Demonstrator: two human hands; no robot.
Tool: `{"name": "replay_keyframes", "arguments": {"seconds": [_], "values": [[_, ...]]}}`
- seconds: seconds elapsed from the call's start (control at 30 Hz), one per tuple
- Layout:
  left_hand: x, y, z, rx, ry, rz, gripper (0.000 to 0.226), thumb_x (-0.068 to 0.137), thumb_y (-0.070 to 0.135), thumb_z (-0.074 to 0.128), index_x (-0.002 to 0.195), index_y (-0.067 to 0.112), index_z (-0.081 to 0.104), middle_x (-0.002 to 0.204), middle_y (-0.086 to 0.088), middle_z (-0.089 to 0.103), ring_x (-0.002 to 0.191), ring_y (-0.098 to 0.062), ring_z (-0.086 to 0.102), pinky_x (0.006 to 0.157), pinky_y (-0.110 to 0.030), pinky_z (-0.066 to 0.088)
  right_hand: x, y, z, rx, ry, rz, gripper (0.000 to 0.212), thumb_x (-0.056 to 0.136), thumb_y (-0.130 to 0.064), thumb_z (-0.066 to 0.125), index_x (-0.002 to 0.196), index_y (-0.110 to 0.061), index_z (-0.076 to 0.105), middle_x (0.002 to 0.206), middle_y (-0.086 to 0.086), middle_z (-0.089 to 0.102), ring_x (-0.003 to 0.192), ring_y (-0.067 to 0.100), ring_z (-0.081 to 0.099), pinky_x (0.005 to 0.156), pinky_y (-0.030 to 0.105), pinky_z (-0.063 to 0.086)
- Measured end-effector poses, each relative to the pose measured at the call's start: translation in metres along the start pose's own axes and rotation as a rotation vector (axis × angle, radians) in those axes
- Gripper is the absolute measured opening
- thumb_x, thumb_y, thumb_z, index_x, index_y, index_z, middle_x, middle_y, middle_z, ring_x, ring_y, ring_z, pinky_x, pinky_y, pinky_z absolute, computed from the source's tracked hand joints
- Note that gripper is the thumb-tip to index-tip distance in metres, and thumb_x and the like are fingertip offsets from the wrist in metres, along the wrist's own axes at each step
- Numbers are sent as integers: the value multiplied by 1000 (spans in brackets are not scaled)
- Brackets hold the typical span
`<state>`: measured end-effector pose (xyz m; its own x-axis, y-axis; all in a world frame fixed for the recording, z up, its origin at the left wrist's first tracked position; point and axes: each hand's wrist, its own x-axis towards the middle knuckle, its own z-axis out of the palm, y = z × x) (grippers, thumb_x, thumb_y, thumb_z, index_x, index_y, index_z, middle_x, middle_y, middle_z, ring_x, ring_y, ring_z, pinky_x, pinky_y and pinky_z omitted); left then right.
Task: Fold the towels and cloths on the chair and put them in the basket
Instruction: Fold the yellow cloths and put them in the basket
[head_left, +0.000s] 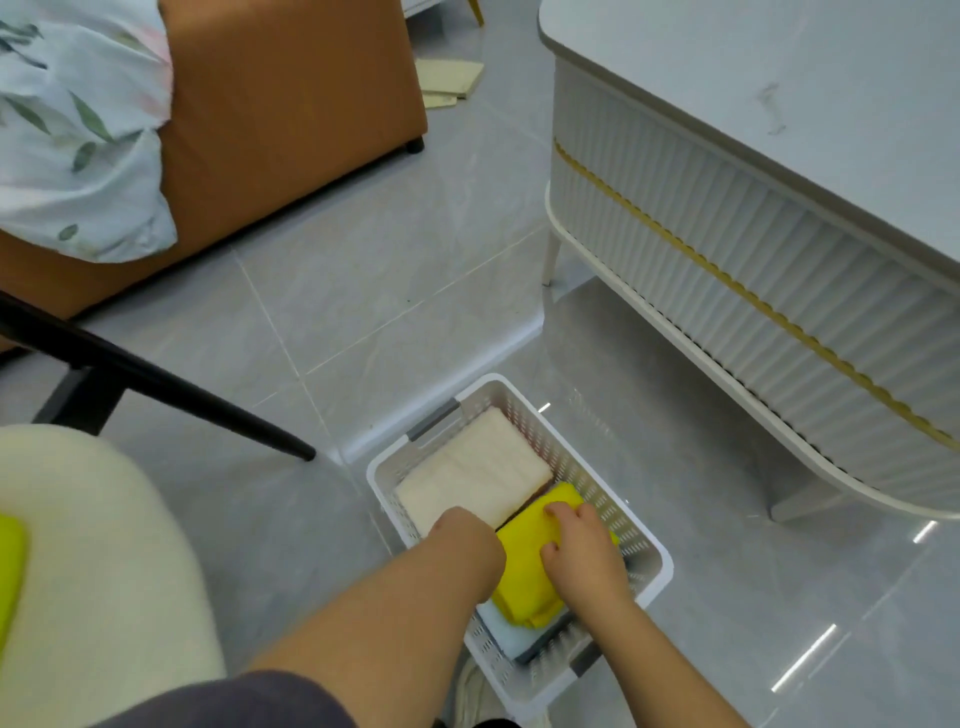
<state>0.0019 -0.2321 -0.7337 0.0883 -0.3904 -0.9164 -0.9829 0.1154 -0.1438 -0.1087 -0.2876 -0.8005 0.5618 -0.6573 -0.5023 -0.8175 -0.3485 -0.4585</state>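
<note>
Both bare forearms are reaching downward; the right hand (582, 553) is gripping a folded yellow cloth (522, 574), while the left hand (467, 535), fingers hidden, is seemingly gripping it too.

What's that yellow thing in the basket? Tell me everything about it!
It is a yellow cloth, soft-looking and folded into a thick bundle. It lies in the near half of the white basket, on top of a pale blue cloth and next to a cream towel. The right hand holds it from above, thumb and fingers curled on it. The left hand is at its left edge, with its fingers hidden.
</note>
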Motion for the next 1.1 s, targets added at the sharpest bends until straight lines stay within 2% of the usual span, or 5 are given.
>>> {"name": "replay_keyframes", "arguments": {"seconds": [0.37,0.53,0.7,0.93,1.1], "values": [[-238,-27,2,-604,709,-317,32,97,33,38,121,19,54,118,-7,60,106,-26,57,83,-35,45,-136,-123,-111,205,302,-426,34,89,-17,52,122,-24,56,124,0,50,97,17,56,81,34,48],[-368,-21,88,-706,1209,-466,24,90,35,42,104,26,59,100,7,64,95,-18,59,77,-34,48,-226,-214,-128,240,348,-725,32,86,-12,54,117,-19,59,119,-1,53,100,15,55,84,31,44],[-449,4,217,-891,1472,-609,35,81,45,35,91,26,63,86,15,62,81,-4,57,71,-26,46,-299,-293,-93,235,266,-988,23,84,-16,54,105,-21,63,104,-7,55,87,7,54,72,22,40],[-433,-3,315,-1167,1527,-888,6,84,24,58,87,22,63,88,9,63,85,-13,60,75,-35,50,-316,-350,-28,21,95,-1098,21,82,-14,59,102,-18,64,91,-4,58,84,13,54,76,31,46],[-395,-10,314,-1206,1412,-915,49,75,49,61,115,21,58,115,3,57,109,-17,53,89,-34,47,-306,-356,-2,-111,17,-1027,45,81,-26,65,125,-23,54,118,-2,55,103,16,54,88,33,45]]}}
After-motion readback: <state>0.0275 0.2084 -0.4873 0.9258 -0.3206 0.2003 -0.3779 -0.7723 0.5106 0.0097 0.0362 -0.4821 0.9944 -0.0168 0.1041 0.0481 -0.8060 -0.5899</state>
